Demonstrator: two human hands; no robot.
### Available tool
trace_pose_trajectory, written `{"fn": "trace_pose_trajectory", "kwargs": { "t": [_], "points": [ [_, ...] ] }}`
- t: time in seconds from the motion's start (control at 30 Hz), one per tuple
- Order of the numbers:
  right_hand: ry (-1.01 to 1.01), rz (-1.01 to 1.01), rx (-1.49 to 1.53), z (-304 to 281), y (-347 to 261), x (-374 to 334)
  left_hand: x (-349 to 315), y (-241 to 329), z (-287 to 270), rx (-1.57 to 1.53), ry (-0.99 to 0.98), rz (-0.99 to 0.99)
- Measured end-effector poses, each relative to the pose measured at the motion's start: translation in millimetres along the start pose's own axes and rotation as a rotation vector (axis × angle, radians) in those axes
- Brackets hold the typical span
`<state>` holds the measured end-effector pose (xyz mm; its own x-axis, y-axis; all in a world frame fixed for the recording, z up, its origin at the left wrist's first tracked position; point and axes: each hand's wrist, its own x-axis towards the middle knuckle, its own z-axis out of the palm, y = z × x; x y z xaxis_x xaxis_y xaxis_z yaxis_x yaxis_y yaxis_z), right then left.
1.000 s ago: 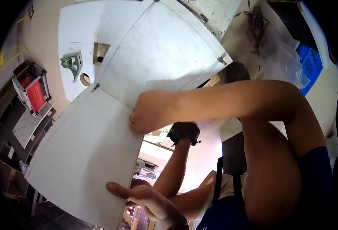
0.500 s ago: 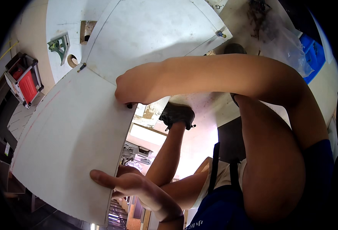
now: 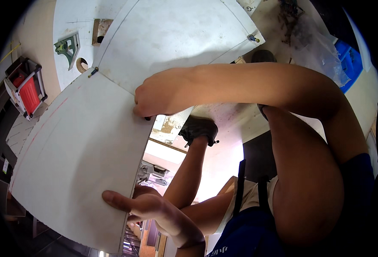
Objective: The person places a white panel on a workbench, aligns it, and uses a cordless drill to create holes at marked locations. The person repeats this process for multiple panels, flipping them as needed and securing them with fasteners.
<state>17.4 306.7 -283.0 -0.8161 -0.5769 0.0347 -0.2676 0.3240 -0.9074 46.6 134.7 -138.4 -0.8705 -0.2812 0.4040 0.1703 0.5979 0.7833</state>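
Observation:
A large white board spreads across the left side, meeting a second white board at a seam. My left hand grips the lower part of the first board's right edge, thumb flat on the face and fingers behind. At the seam's near corner my right hand is closed, its curled fingers pressed down at the edge. A small dark tip shows beneath them; what it belongs to is hidden. Small metal fasteners stick up at the seam's far end and the second board's right corner.
A green-and-metal square lies on a white surface behind the boards. A red-and-silver case stands at far left. To the right are a clear plastic bag and a blue crate. My shoe is beside the boards.
Both boards have shifted slightly, the far one to the right. My right hand has moved a little to the right with the corner; my left hand keeps its grip almost unmoved.

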Motion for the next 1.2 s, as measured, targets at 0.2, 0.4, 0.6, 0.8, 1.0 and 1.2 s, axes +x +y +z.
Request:
{"fn": "trace_pose_trajectory", "kwargs": {
  "t": [0.2, 0.4, 0.6, 0.8, 1.0, 1.2],
  "points": [
    [-0.093, 0.055, 0.045, -7, -4, -1, -6, 5, 10, -0.026, 0.058, -0.010],
    [-0.067, 0.063, 0.091, -15, -3, 0, 24, -17, -25, -0.143, -0.109, -0.042],
    [0.165, 0.030, 0.180, -1, 17, -9, 17, -30, -44, -0.181, 0.011, -0.207],
    [0.345, 0.049, 0.278, 13, 10, -3, 11, -12, -26, -0.036, 0.025, 0.053],
    [0.655, 0.036, 0.546, 4, 12, -7, 47, -4, -71, -0.170, 0.071, -0.089],
    [0.580, 0.079, 0.371, 1, 3, -11, 65, -1, -119, -0.177, 0.168, -0.171]
  ]
}}
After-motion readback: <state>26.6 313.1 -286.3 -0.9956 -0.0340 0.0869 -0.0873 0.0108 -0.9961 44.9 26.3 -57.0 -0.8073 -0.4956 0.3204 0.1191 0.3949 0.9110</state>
